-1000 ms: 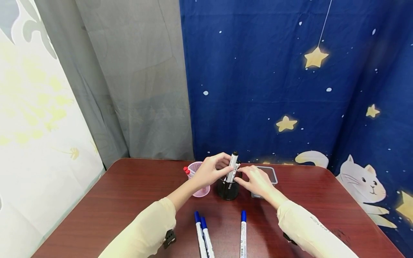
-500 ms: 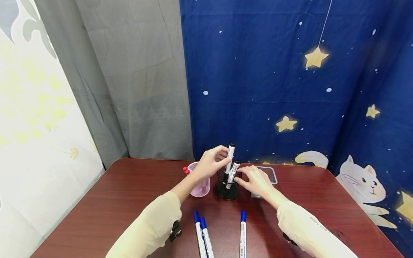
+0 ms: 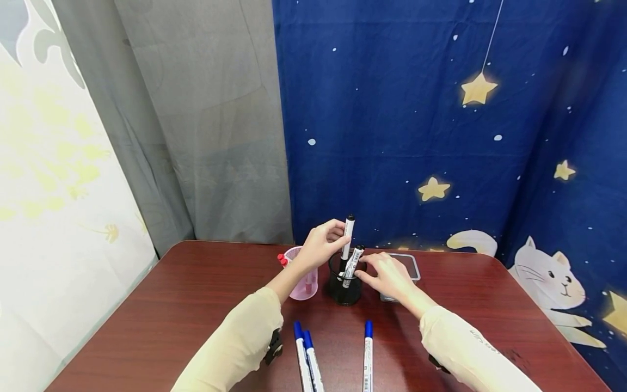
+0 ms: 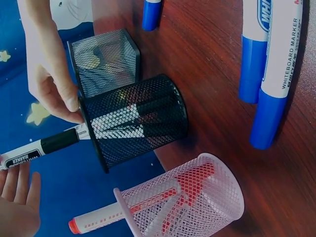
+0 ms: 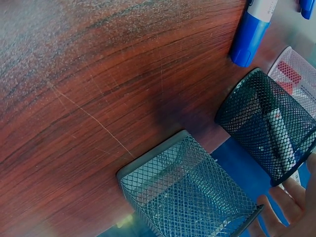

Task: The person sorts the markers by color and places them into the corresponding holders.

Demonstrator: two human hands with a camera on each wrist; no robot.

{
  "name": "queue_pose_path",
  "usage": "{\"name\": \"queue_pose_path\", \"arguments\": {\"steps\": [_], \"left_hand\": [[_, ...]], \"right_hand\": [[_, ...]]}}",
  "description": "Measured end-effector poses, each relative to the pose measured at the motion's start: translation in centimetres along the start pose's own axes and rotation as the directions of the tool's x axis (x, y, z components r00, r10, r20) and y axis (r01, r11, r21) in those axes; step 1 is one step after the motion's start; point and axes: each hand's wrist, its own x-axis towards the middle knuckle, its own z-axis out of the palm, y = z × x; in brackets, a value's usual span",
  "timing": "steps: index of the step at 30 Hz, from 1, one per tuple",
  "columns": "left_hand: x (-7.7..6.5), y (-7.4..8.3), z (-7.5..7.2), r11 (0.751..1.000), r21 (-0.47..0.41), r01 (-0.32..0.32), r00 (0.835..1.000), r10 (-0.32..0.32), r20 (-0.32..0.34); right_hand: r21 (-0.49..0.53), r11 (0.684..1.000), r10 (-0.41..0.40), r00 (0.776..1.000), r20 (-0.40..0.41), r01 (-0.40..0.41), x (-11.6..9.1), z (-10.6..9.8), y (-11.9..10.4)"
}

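Lifted higher, the left fingers' (image 4: 22,185) black-capped marker (image 4: 40,148) reads "MARKER".

Reddish-brown wood-grain tabletop (image 3: 196,321), rounded far corners, pale scratch (image 5: 94,118) visible in right wrist view. Behind: creased gray curtain (image 3: 215,120) beside navy curtain (image 3: 367,120), printed yellow stars (image 3: 434,189), white cat (image 3: 548,272). Far left: bright white cloth (image 3: 59,201), yellow floral print.

Brn tbl (image 3: 206,310) holds 3 blue-cap mkrs (image 3: 368,354), pink cup (image 3: 300,291), blk cup (image 3: 345,294) & mesh box (image 5: 185,190).
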Motion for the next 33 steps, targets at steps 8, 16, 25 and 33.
{"name": "queue_pose_path", "arguments": {"steps": [8,16,25,33], "left_hand": [[0.2,-0.7,0.7,0.999,0.038,0.019,1.000,-0.018,-0.007],[0.0,-1.3,1.2,0.997,0.054,0.058,0.998,-0.058,-0.008],[-0.8,-1.9,1.4,0.997,0.017,0.077,0.997,-0.077,0.015],[-1.4,0.3,0.7,0.999,-0.031,0.015,1.000,-0.015,-0.002]], "right_hand": [[-0.001,1.000,0.002,1.000,0.004,-0.002,-0.1,0.0,0.0],[-0.003,1.000,0.006,1.000,0.007,-0.006,0.0,0.2,0.0],[-0.006,1.000,0.007,1.000,0.015,-0.007,0.0,0.3,0.1],[-0.007,1.000,0.011,1.000,0.018,-0.011,0.0,0.0,0.1]]}}
